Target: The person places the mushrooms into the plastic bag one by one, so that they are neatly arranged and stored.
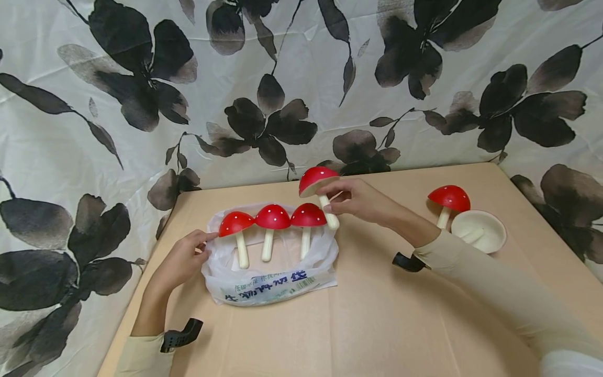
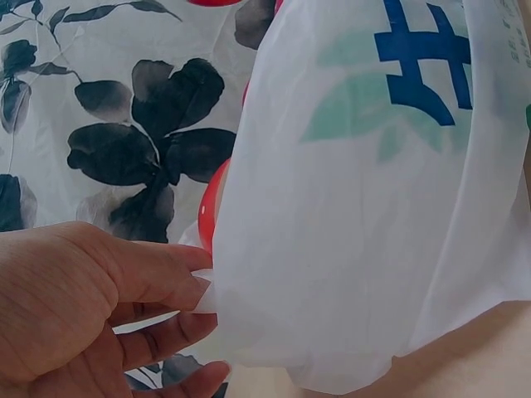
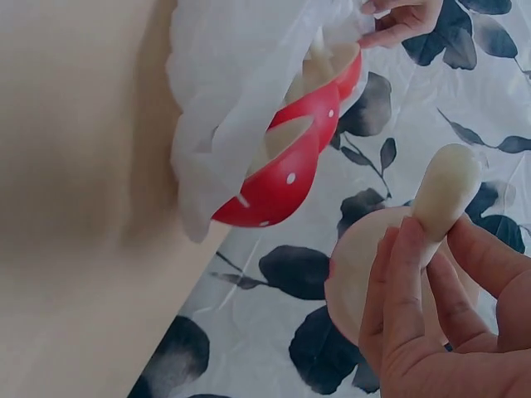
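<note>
My right hand (image 1: 358,200) pinches a red-capped toy mushroom (image 1: 317,180) by its cream stem, above the right side of a white plastic bag (image 1: 270,293). In the right wrist view the stem (image 3: 448,186) of this mushroom points up between thumb and fingers, its pale underside behind them. Three more toy mushrooms lie side by side in the bag's mouth: a left one (image 1: 236,224), a middle one (image 1: 272,217) and a right one (image 1: 308,215). At the bag's left edge my left hand (image 1: 183,259) pinches the plastic between thumb and fingers, close by the left mushroom's cap.
Toward the right of the wooden-coloured table (image 1: 377,324) lie two other toy mushrooms: one with its red cap (image 1: 449,198) showing, the other with its pale hollow underside (image 1: 490,230) upward. A cloth (image 1: 301,68) with dark flowers hangs behind the table.
</note>
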### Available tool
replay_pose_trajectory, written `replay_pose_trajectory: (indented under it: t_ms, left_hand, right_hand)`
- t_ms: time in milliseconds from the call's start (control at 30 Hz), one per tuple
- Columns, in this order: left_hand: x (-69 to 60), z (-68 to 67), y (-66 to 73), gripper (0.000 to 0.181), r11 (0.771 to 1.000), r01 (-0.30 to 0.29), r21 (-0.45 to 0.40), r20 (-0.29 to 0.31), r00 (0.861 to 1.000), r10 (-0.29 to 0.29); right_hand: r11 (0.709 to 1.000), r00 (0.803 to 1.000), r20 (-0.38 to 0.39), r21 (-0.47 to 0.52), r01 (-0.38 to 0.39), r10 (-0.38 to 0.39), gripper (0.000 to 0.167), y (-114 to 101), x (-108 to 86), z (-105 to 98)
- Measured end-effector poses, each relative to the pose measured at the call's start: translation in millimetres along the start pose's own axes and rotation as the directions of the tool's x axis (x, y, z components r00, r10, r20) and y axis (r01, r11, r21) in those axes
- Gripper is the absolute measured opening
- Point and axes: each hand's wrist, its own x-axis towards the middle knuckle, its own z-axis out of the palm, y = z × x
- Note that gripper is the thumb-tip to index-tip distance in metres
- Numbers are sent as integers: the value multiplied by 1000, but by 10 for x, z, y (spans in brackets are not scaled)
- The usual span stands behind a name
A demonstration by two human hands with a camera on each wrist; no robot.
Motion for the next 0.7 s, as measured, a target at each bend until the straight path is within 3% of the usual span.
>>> replay_pose_trajectory:
  t_ms: [400, 700]
  left_hand:
    - [8, -1, -10, 40, 1000, 11, 18, 14, 1000, -11]
    - [1, -20, -4, 40, 999, 24, 27, 24, 999, -25]
  right_hand:
    - [1000, 999, 46, -11, 9, -9, 39, -116, 226, 281]
    - [1000, 991, 133, -27, 7, -3, 40, -164, 387, 491]
